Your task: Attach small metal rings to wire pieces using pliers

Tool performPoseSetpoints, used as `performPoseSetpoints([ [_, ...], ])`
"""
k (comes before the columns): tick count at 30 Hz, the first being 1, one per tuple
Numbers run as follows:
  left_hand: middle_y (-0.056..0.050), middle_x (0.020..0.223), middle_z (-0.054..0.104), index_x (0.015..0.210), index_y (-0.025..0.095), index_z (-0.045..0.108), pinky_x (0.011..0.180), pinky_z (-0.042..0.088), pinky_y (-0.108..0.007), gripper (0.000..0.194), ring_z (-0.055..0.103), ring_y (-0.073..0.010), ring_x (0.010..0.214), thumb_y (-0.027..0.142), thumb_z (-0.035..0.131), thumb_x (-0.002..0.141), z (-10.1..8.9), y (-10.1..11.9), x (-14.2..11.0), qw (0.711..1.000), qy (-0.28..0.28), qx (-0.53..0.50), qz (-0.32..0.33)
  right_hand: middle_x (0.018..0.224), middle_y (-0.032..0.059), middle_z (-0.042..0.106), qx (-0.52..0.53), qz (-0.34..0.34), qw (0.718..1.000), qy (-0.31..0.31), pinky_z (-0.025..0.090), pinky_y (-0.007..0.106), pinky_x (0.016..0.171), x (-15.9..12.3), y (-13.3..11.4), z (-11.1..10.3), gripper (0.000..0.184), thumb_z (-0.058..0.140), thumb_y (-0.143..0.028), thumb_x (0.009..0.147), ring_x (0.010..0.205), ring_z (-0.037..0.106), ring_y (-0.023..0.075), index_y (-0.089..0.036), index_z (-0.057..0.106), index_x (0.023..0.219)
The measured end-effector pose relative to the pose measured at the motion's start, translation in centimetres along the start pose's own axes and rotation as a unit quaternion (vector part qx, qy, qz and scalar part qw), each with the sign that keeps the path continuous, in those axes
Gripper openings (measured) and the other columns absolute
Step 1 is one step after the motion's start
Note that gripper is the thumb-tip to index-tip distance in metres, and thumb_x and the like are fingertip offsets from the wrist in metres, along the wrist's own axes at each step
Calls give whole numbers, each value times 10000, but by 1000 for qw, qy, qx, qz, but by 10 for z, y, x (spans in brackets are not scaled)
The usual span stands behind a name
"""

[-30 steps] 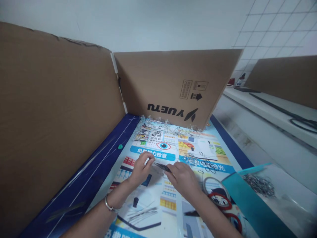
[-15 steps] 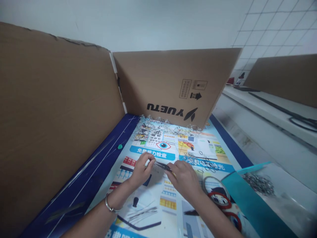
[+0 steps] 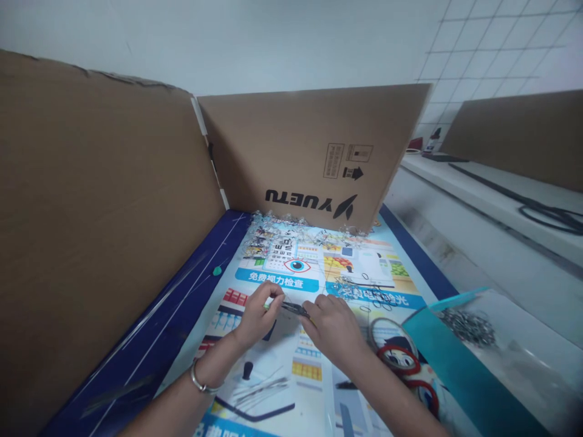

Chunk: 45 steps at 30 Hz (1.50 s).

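My right hand (image 3: 334, 325) is wrapped round a pair of dark-jawed pliers (image 3: 296, 309), whose nose points left. Just beyond the jaw tips, my left hand (image 3: 263, 311) is closed in a pinch; what lies between its thumb and finger is too small to make out. Both hands hover above a printed poster sheet, close together. Below them on the sheet lie several thin straight wire pieces (image 3: 262, 388). Small wire loops (image 3: 380, 297) lie past my right hand, and a heap of clear, shiny wire pieces (image 3: 273, 227) spreads along the far edge.
Red-handled scissors (image 3: 405, 359) and a roll of tape (image 3: 381, 331) lie beside my right forearm. To the right is a teal-edged tray (image 3: 449, 349) with a pile of small metal pieces (image 3: 469, 326). Cardboard panels (image 3: 310, 133) stand at the back and left. A green bit (image 3: 217, 271) lies left.
The camera view has shifted slightly. The pliers have turned a little in my right hand, and both hands stay in nearly the same place.
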<state>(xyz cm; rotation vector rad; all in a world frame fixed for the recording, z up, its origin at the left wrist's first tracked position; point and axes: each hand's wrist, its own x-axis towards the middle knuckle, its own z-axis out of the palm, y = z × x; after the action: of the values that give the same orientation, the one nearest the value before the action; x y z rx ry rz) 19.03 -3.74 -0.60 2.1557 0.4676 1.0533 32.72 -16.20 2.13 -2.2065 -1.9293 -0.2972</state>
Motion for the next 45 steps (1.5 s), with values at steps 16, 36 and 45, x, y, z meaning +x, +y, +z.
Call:
performPoseSetpoints([
  [16, -16, 728, 524, 750, 181, 483, 666, 411, -258, 96, 498, -131, 703, 173, 426, 827, 0, 2, 0, 1000, -4, 17, -4, 759, 50, 585, -1, 1, 1000, -2, 307, 299, 691, 1, 0, -3, 201, 469, -364, 839, 755, 515, 181, -220, 610, 835],
  [36, -12, 706, 530, 745, 181, 496, 643, 408, -252, 115, 495, -128, 672, 199, 421, 830, 0, 4, 1, 999, -14, 24, -24, 698, 29, 587, -25, -30, 999, 6, 313, 292, 615, -2, -5, 4, 141, 481, -297, 839, 677, 546, 174, -193, 569, 803],
  [45, -11, 705, 527, 732, 182, 487, 637, 410, -251, 97, 491, -124, 669, 174, 435, 812, 2, 0, -1, 999, 0, 31, -16, 747, 53, 599, -15, 5, 1000, -23, 327, 303, 643, -2, -9, -1, 160, 477, -312, 837, 722, 550, 188, -197, 588, 826],
])
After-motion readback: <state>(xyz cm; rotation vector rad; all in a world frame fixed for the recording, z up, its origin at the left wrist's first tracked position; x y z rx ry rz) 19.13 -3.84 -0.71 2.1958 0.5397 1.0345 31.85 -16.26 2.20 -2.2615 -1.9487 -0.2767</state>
